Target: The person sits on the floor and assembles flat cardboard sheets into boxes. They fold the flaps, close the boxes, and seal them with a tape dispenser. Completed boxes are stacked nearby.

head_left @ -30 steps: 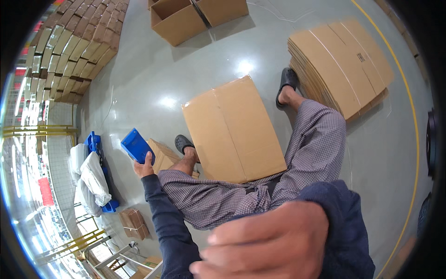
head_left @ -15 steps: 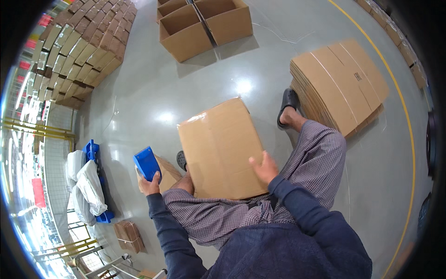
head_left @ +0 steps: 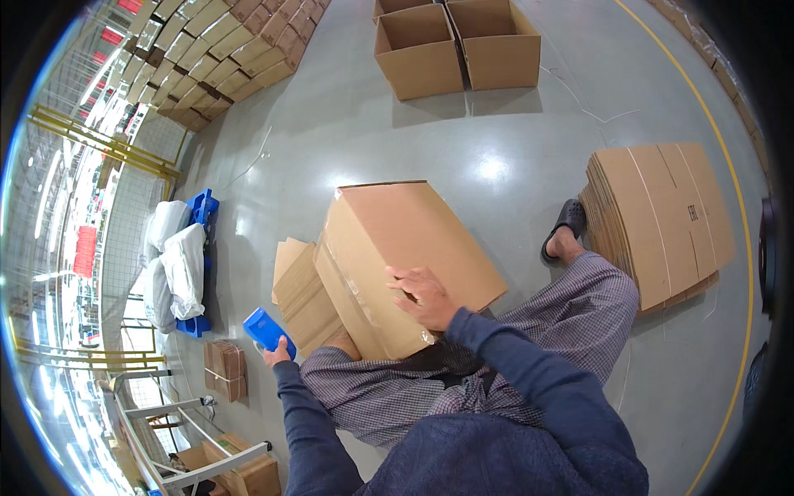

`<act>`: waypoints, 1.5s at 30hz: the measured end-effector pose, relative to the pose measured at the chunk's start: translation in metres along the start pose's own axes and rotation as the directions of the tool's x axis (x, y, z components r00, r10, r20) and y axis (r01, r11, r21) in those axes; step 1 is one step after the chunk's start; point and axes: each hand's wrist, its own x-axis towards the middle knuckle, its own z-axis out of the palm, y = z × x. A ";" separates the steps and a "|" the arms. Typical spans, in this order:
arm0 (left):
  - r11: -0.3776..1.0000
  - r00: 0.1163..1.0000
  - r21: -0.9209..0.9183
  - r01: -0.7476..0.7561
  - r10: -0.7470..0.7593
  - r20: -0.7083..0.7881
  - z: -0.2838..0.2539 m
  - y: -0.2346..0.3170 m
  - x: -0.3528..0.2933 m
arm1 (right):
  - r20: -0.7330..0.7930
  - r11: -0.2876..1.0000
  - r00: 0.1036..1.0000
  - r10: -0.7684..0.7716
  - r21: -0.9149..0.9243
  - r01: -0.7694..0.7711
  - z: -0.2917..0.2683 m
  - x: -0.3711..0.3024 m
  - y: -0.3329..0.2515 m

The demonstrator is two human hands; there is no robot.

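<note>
We're bracing the cardboard box [head_left: 405, 256] at centre on our lap, right hand [head_left: 423, 296] pressing flat and open on its top to steady it, while at eight o'clock our left hand [head_left: 277, 354] is gripping a blue tape dispenser [head_left: 265, 330], held aside.

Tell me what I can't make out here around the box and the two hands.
- Head view: the underside of the cardboard box is hidden by the box itself and the lap.
- Head view: the blue tool in the left hand is too small to identify.
- Head view: the right hand covers the box edge under its palm.
- Head view: the left foot is hidden behind the box.
</note>
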 end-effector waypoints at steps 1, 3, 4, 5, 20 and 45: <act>0.999 0.999 -0.034 -0.004 0.003 -0.039 -0.002 -0.005 0.002 | -0.026 0.999 0.999 0.040 0.009 -0.040 0.011 0.008 -0.001; 0.994 0.992 -0.054 0.098 -0.102 -0.078 -0.004 -0.010 0.005 | -0.140 0.998 0.989 0.055 0.033 -0.051 0.033 0.022 -0.002; 0.994 0.991 -0.034 0.105 -0.107 -0.083 -0.005 -0.011 0.005 | -0.129 0.997 0.989 0.074 0.004 -0.074 0.042 0.030 -0.001; 0.997 0.996 -0.033 0.064 -0.066 -0.062 -0.005 -0.011 0.005 | -0.178 0.999 0.984 0.027 -0.024 -0.032 0.044 0.037 0.004; 0.984 0.999 -0.176 0.030 -0.026 0.021 0.028 -0.023 0.021 | 0.107 0.167 0.278 0.954 0.582 -0.796 -0.064 -0.131 0.233; 0.910 0.987 -0.395 0.128 -0.154 -0.035 0.050 0.012 -0.006 | -0.103 0.763 0.964 -0.245 -0.634 0.126 -0.040 0.014 -0.008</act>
